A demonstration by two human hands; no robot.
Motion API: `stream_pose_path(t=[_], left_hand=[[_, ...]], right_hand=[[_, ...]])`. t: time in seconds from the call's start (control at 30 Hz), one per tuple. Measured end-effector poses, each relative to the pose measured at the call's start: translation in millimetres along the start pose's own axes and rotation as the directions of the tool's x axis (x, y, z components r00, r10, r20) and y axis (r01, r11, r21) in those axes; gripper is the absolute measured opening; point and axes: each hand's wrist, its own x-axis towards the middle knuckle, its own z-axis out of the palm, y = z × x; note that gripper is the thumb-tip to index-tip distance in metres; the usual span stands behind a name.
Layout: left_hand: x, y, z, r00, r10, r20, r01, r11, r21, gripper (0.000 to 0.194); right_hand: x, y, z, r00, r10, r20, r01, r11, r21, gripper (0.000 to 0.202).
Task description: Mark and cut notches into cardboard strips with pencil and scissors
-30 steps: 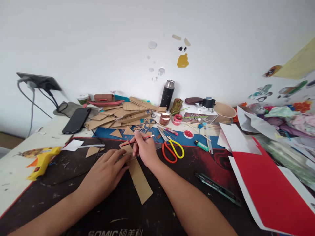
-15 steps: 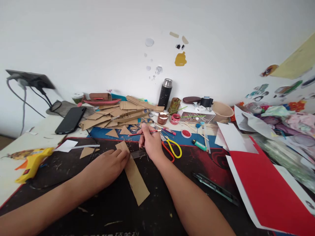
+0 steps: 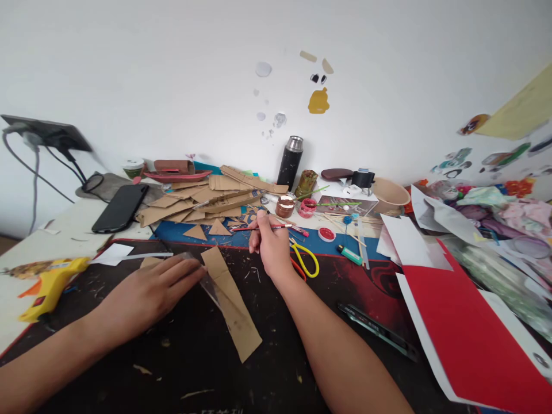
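Note:
A strip of brown cardboard (image 3: 238, 322) lies slantwise on the dark mat in front of me. My left hand (image 3: 161, 284), just left of the strip, has its fingers closed on a clear ruler (image 3: 211, 292). The ruler slants down over the left side of the cardboard; part of it is hidden under the fingers. Beyond the strip's upper right, my right hand (image 3: 271, 244) grips a thin red pencil (image 3: 280, 226) lying roughly level across the fingers. Scissors (image 3: 307, 260) with yellow and red handles lie right beside that hand.
Cardboard scraps (image 3: 181, 207) are piled at the back, near open paint jars (image 3: 285, 207) and a black flask (image 3: 290, 164). A yellow glue gun (image 3: 52, 290) and phone (image 3: 121, 208) lie left. A utility knife (image 3: 377, 330) and red card (image 3: 470, 328) lie right.
My left hand has moved left off the cardboard, and the clear ruler has swung from between the hands to lie along the strip. My right hand has shifted slightly right with the pencil.

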Motion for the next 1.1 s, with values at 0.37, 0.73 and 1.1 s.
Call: stream_pose_path(t=[0.37, 0.73, 1.1], left_hand=[[-10.3, -22.5, 31.0, 0.999, 0.029, 0.027, -0.026, 0.994, -0.110, 0.057], [0.6, -20.1, 14.0, 0.999, -0.033, -0.013, 0.029, 0.977, -0.211, 0.040], [0.9, -23.3, 13.8, 0.996, 0.027, -0.081, -0.045, 0.973, -0.226, 0.036]], right_hand=[[-12.7, 2.3, 7.4, 0.994, 0.101, 0.042, -0.099, 0.994, -0.042, 0.064], [-19.9, 12.6, 11.3, 0.972, 0.219, 0.087, -0.213, 0.974, -0.075, 0.063], [-23.1, 10.0, 11.2, 0.944, 0.299, 0.141, -0.290, 0.953, -0.085, 0.066]])
